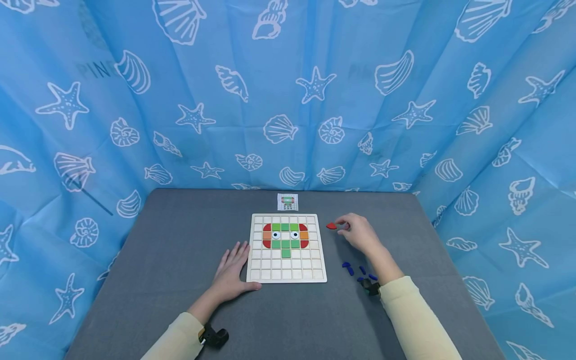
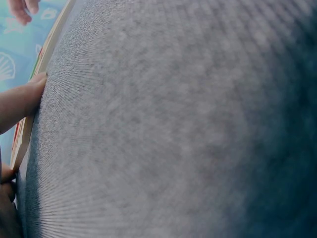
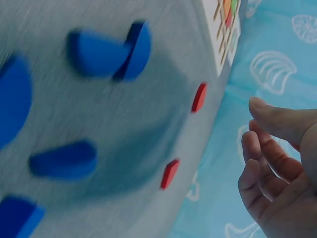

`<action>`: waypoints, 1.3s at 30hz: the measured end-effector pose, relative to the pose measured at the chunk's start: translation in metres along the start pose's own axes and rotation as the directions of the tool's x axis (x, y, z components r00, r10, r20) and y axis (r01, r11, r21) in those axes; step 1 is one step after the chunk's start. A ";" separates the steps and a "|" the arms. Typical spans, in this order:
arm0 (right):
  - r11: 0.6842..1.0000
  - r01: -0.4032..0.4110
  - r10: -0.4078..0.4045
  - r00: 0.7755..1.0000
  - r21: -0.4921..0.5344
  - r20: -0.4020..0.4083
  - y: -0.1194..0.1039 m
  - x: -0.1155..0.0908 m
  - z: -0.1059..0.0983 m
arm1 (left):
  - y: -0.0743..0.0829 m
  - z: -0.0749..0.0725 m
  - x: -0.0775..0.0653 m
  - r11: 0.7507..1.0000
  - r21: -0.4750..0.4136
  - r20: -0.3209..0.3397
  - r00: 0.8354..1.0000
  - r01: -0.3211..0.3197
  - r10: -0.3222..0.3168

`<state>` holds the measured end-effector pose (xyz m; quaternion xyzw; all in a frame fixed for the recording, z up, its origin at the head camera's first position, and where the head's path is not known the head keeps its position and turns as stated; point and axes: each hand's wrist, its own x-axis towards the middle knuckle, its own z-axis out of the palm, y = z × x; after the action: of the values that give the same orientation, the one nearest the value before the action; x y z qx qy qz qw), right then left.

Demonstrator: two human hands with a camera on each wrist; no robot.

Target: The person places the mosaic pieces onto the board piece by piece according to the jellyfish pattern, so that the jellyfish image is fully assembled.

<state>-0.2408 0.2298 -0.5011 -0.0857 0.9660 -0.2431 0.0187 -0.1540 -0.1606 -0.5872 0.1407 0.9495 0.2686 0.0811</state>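
A pale square grid board [image 1: 263, 274] lies mid-table, with red, orange and green tiles [image 1: 285, 244] and two eye tiles [image 1: 276, 235] set in its cells. My left hand [image 1: 232, 275] rests along its left side, fingers spread at the edge and thumb at the near left corner. To the right of the board, my right hand [image 1: 357, 232] hovers beside a red piece [image 1: 331, 226]. In the right wrist view its fingers are loosely bent with nothing visible between them, and two red pieces [image 3: 199, 97] lie on the table beyond.
Several blue rounded pieces [image 1: 348, 268] lie on the grey tabletop [image 1: 189, 225] below my right hand, near the wrist camera [image 1: 370, 287]. A small picture card [image 1: 287, 202] lies behind the board. A blue shell-print curtain [image 1: 279, 95] hangs along the far edge and sides.
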 end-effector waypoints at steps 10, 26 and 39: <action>0.999 -0.054 0.054 0.999 0.007 -0.005 0.041 0.002 -0.004 | 0.000 -0.001 0.001 1.000 -0.009 0.004 1.000 -0.006 0.006; 0.991 -0.136 0.135 0.990 0.006 0.038 0.073 0.006 0.006 | 0.002 -0.001 -0.001 1.000 -0.013 -0.006 1.000 -0.001 0.001; 0.993 -0.120 0.120 0.992 -0.018 0.045 0.072 0.014 0.011 | 0.002 -0.003 -0.002 1.000 -0.023 0.002 1.000 0.004 -0.004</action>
<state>-0.2655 0.2849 -0.5448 -0.0331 0.9705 -0.2323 0.0547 -0.1525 -0.1608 -0.5836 0.1381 0.9466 0.2791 0.0839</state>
